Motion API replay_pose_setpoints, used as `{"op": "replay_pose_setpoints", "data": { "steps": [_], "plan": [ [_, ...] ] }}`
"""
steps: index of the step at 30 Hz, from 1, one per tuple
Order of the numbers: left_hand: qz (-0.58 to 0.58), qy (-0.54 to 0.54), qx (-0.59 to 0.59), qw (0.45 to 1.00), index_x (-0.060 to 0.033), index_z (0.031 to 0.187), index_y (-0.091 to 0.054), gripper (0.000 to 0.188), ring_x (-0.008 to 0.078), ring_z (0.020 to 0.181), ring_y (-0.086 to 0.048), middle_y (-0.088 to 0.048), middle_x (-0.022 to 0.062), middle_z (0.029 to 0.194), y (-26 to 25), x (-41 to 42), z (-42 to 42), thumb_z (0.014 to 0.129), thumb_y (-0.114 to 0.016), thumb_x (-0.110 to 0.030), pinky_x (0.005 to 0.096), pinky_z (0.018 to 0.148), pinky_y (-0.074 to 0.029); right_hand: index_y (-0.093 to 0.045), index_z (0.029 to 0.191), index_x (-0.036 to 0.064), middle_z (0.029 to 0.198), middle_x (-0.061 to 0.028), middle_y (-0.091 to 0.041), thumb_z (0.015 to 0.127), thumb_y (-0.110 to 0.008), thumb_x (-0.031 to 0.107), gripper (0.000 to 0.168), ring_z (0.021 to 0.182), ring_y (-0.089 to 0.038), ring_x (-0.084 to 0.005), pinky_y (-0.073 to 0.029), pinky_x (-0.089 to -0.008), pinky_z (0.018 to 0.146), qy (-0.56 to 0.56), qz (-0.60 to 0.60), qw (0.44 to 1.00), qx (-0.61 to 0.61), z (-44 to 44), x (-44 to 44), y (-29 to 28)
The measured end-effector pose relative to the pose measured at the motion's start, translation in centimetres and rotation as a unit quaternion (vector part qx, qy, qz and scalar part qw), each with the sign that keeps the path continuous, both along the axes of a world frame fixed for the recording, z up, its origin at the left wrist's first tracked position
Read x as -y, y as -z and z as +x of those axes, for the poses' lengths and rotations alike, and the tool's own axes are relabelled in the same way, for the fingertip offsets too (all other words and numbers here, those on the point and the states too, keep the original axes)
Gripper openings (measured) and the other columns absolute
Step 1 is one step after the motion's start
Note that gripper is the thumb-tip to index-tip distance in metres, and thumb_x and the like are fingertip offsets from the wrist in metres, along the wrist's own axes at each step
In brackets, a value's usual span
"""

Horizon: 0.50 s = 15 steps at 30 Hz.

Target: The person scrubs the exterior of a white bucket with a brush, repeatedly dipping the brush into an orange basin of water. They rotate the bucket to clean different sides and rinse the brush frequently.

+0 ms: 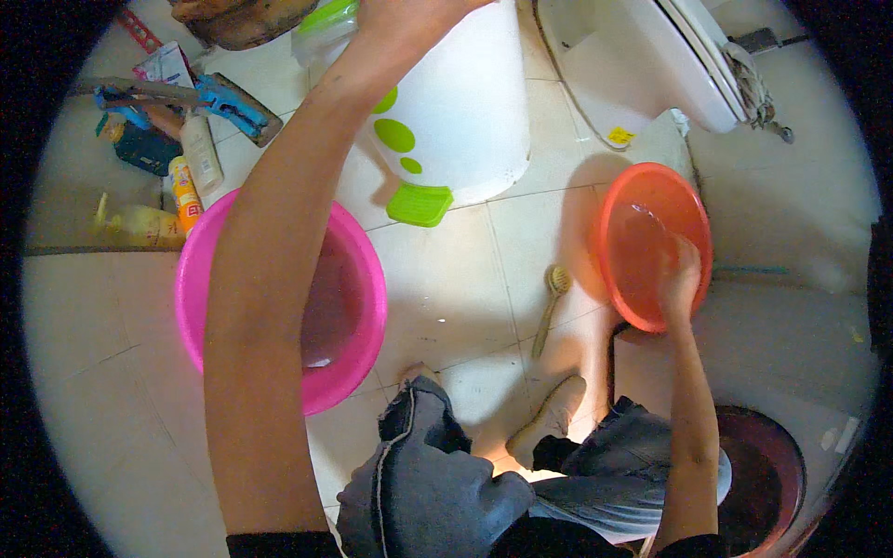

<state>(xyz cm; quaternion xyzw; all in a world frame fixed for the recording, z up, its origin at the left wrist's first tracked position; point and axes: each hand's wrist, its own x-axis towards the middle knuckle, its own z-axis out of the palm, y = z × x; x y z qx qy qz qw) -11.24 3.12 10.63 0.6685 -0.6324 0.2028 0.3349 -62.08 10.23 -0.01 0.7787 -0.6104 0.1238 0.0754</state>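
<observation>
My left hand point(411, 17) reaches to the top edge of the picture, over the far part of a white plastic container point(467, 118) with green ovals and a green foot; its fingers are cut off by the frame. My right hand point(680, 275) is inside an orange plastic basin point(652, 324), which is tilted and holds water; the fingers are blurred. Under my left forearm stands a pink plastic basin point(377, 307) with dark water in it. A long-handled brush point(551, 307) lies on the tiles between the two basins.
A toilet point(628, 56) with a hose beside it stands at the back right. Several bottles, among them a white one point(201, 153), and a blue-clamped mop head point(234, 108) are at the back left. A dark red tub point(788, 460) is at the lower right. Tiled floor lies around my feet.
</observation>
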Motion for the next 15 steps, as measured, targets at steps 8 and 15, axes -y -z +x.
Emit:
{"op": "replay_pose_setpoints", "data": {
  "steps": [8, 15],
  "plan": [
    [0.000, 0.032, 0.028, 0.999, -0.0103, 0.105, -0.069, 0.049, 0.0319, 0.088, -0.067, -0.069, 0.0133, 0.092, 0.4, 1.0, -1.4, 0.081, -0.068, -0.053, 0.0465, 0.075, -0.051, -0.055, 0.128, -0.003, 0.117, -0.0166, -0.064, 0.098, -0.056, 0.014, 0.035, 0.106, -0.064, -0.0244, -0.051, -0.0376, 0.094, -0.100, 0.700, 0.347, 0.616, 35.3, -13.2, 7.3],
    [-0.015, 0.180, 0.059, 0.982, -0.0131, 0.113, -0.069, 0.053, 0.0311, 0.098, -0.066, -0.070, 0.0111, 0.104, 0.5, 2.8, 0.1, 0.079, -0.070, -0.054, 0.0439, 0.081, -0.051, -0.061, 0.110, 0.005, 0.106, -0.0098, -0.066, 0.096, -0.057, 0.024, 0.025, 0.095, -0.064, -0.0264, -0.053, -0.0376, 0.081, 0.173, 0.638, 0.426, 0.618, 46.6, -17.8, 21.9]
  ]
}}
